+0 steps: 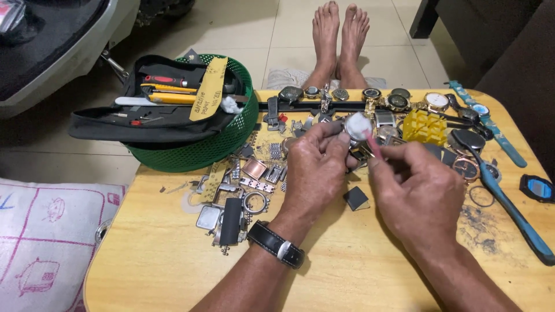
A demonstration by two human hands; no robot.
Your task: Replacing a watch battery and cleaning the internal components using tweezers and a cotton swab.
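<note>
Forearms cross the bare front of the wooden surface (173, 271); black strap watch (276, 245) on my left wrist.

Green mesh basket (222, 138) sits at far left of the surface, holding an open black tool pouch (133, 124): red-handled tool, yellow knife, sandpaper strip (208, 86) standing up in it.

Left hand (315, 167): fingers curled shut round a round silvery watch case (357, 125), pinched at its rim, held above the surface mid-centre. Flat face turned up toward me, tilted slightly right. Round part, no clear long axis.

Right hand (419, 193): fingers closed on a thin pink stick (373, 144). Its long axis runs up-left from my fingertips, tip touching the case's lower right edge.

Loose bracelet links and case parts (248, 185) lie left of my hands. Row of watches (370, 95) along the far edge, yellow plastic block (425, 126) just right of the case, blue-handled tool (509, 208) at right edge.
</note>
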